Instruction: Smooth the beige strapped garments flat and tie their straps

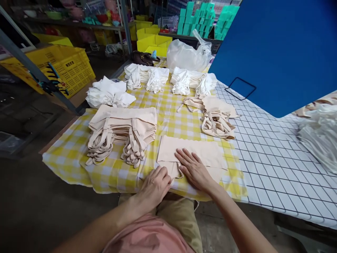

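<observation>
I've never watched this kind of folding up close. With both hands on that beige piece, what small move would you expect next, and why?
Probably the left hand tucks the loose strap under or onto the beige garment, while the right hand lies flat, pinning it. The big beige stack alongside shows its straps gathered together at the front.

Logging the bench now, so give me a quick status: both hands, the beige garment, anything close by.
Left hand curled at beige garment near edge. Right hand flat on it. Beige stack close left, not touching.

Both hands [173, 179] on beige garment [196, 153]
</observation>
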The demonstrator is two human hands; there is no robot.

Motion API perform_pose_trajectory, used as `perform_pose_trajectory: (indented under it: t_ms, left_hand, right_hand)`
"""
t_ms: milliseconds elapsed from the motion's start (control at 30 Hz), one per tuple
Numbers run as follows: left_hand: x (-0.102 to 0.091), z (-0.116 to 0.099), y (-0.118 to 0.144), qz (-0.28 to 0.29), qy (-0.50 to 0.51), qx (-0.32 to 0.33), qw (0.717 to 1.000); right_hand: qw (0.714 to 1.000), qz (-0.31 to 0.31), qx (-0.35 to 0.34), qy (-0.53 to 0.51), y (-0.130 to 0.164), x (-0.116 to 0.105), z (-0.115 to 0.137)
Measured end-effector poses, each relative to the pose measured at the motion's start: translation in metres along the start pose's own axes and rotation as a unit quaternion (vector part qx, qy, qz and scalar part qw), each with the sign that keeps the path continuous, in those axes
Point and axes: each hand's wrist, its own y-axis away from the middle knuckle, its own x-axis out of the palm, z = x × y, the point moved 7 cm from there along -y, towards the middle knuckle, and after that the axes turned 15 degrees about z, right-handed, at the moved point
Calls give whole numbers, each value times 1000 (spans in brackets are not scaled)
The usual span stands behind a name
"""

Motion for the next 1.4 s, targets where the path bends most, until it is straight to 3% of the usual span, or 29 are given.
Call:
perform_pose_trajectory:
  t_ms: [100,333,433,600,700,767,867,967,1033,1233,1400]
  left_hand:
    - [1,1,5,-5,5,22,1000]
    - [1,-14,-1,-49,-15,-22,998]
    - [2,-20,-7,-42,-39,-14,998]
    - [1,-9,-9,-15,-15,-4,1000]
    - [-5,2,-15,7,41,-19,999]
    - [-16,12,-25,-4,52,-54,997]
    - [-42,32,-46,-58,10,-155,986]
    - [-59,56,-70,-72,19,-275,959]
    - [-61,68,-84,-57,84,-313,944]
    - [-59,80,-106,-36,216,-233,948]
    - [-82,71,-100,-94,328,-135,930]
  right_hand:
    - [999,-2,27,18,-3,3,-5]
    - [998,4,50,48,-3,8,-6]
    - [998,15,35,47,-1,8,-6]
    - [999,23,-37,12,7,7,-1]
    - [997,-21,-28,-61,11,-3,-12]
    - [988,-92,38,-115,19,-18,-35]
    - [943,-192,240,-130,43,-40,-88]
    - [888,-175,402,-138,64,-48,-129]
    - [870,-148,429,-190,67,-46,-142]
    - [867,-172,356,-302,51,-46,-143]
    - [859,-205,229,-410,63,-75,-129]
